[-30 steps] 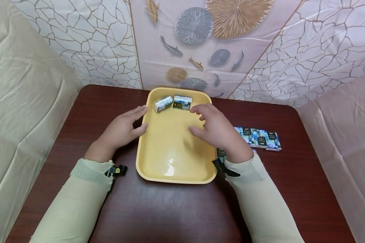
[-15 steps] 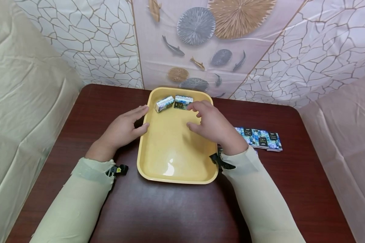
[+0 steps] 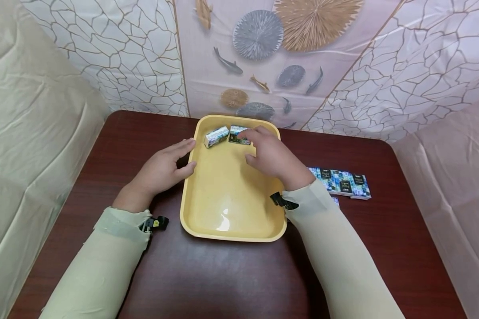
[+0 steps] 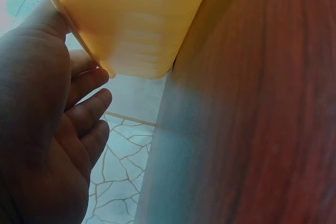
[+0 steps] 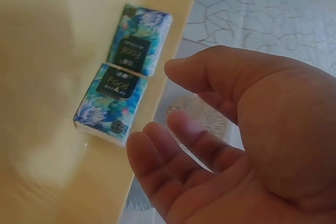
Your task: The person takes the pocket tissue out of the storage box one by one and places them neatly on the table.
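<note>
A yellow tray (image 3: 219,186) stands on the table and holds two small floral pocket tissue packs by its far wall. The left pack (image 3: 216,137) lies at a slant; the right pack (image 3: 234,130) is partly covered by fingers in the head view. My left hand (image 3: 155,177) touches the tray's left rim with fingers and thumb extended. My right hand (image 3: 273,155) hovers over the tray's far right part, fingers bent loosely and thumb apart. In the right wrist view nothing lies between that thumb and fingers, and the packs (image 5: 110,103) show beside the fingertips.
Several more tissue packs (image 3: 343,182) lie in a row on the dark red-brown table (image 3: 383,239), right of the tray. Another pack there is mostly hidden by the right forearm. A patterned cloth (image 3: 139,57) hangs behind the table, with plain cloth on both sides.
My right hand has moved left and slightly away from me, its fingertips now overlapping the right tissue pack in the head view. The left hand stays at the tray's rim.
</note>
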Demonstrator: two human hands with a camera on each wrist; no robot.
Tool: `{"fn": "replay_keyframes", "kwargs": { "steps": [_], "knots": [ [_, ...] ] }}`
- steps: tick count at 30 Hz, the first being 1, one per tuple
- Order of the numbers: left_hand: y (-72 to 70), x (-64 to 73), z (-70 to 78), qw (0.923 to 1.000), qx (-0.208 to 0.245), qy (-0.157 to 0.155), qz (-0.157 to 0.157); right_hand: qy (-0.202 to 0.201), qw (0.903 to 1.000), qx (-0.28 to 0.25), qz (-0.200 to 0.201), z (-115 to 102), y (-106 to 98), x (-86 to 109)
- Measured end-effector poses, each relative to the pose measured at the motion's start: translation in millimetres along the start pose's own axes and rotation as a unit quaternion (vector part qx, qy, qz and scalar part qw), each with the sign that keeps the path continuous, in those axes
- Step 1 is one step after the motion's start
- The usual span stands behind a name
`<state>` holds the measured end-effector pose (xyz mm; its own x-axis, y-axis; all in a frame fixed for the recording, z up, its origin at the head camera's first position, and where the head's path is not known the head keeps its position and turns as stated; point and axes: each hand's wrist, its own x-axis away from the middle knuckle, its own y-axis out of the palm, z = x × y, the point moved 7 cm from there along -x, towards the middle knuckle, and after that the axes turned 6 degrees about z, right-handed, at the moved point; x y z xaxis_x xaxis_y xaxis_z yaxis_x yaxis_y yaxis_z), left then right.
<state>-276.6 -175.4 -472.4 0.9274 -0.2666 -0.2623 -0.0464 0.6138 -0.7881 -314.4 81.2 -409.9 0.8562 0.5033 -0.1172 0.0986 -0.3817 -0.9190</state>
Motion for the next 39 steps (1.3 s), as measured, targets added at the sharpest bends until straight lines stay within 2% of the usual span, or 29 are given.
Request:
{"fn": "replay_keyframes", "kwargs": {
  "steps": [6,15,25,29,34,39],
  "knots": [
    [0.3,-0.5,-0.4,1.0000,0.002,0.003,0.001,-0.007,0.9995,0.028,-0.011,3,5,-11.3],
    [-0.7,-0.1,-0.7,1.0000,-0.001,0.007,0.006,-0.022,0.9979,0.061,-0.001,11,12,-31.2],
    [0.3,-0.4,-0.2,0.9999,0.002,0.009,0.003,0.017,0.9950,0.093,-0.031,25,25,-44.3],
    [0.3,-0.5,-0.1,1.0000,0.000,0.008,0.001,0.025,0.9939,0.103,-0.028,27,28,-46.3],
    [-0.2,0.1,-0.8,1.0000,-0.002,0.006,0.002,0.011,0.9932,0.115,-0.013,23,30,-50.7],
    [-0.3,0.0,0.1,1.0000,-0.001,0.007,0.001,0.008,0.9918,0.125,-0.026,23,34,-53.6]
  ]
}}
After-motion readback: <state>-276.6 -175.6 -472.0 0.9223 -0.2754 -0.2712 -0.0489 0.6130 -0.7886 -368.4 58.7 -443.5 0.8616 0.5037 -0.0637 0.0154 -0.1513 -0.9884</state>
